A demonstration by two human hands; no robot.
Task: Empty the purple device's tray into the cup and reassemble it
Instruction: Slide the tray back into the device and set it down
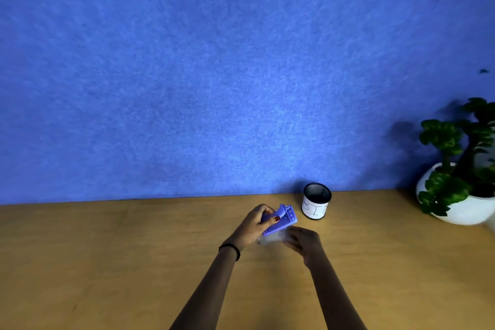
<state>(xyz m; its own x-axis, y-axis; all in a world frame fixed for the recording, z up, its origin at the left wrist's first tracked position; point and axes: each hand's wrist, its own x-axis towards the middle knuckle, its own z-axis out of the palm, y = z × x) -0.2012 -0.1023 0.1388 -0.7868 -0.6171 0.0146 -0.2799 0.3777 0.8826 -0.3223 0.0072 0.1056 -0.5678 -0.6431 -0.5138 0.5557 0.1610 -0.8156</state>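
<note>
My left hand (pixel 254 225) grips the purple device (pixel 284 218), held tilted above the wooden table. A clear tray (pixel 272 238) sits against the device's underside, and my right hand (pixel 304 242) is closed on its right end. Whether the tray is fully seated in the device I cannot tell. The cup (pixel 316 201), a black mesh cylinder with a white paper label, stands upright just behind and right of the device, apart from both hands.
A wooden table (pixel 134 262) runs up to a blue felt wall (pixel 214 75). A potted plant in a white bowl (pixel 460 209) stands at the far right of the table.
</note>
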